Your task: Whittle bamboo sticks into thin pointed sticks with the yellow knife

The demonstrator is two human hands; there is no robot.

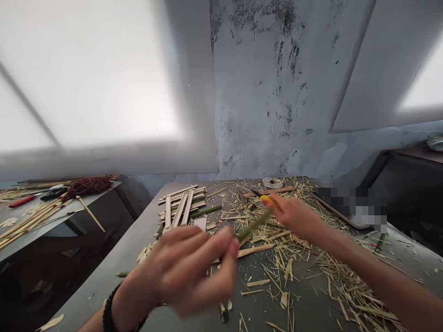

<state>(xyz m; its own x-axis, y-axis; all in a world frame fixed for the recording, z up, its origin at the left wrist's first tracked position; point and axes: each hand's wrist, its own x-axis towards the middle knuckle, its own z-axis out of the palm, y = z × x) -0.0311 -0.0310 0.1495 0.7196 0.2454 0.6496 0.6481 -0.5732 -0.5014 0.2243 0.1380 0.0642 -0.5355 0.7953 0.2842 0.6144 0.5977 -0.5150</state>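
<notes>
In front of me, my left hand (pixel 199 267) is closed, its thumb and forefinger pinching one end of a green bamboo strip (pixel 254 227). The strip slants up and to the right, its far end close to my right hand (pixel 289 213). That hand grips a yellow-handled knife (pixel 265 198), whose dark blade points left above the table; both hands are a little blurred. Whether the blade touches the strip, I cannot tell. Pale split bamboo pieces (pixel 178 207) lie in a crossed stack beyond my left hand.
Bamboo shavings (pixel 342 276) cover much of the metal table (pixel 100 295). A roll of clear tape (pixel 272 183) lies at the back, and a tablet-like flat object (pixel 341 212), partly blurred out, on the right. A side table (pixel 114 189) at left holds sticks and dark red strands (pixel 92 186).
</notes>
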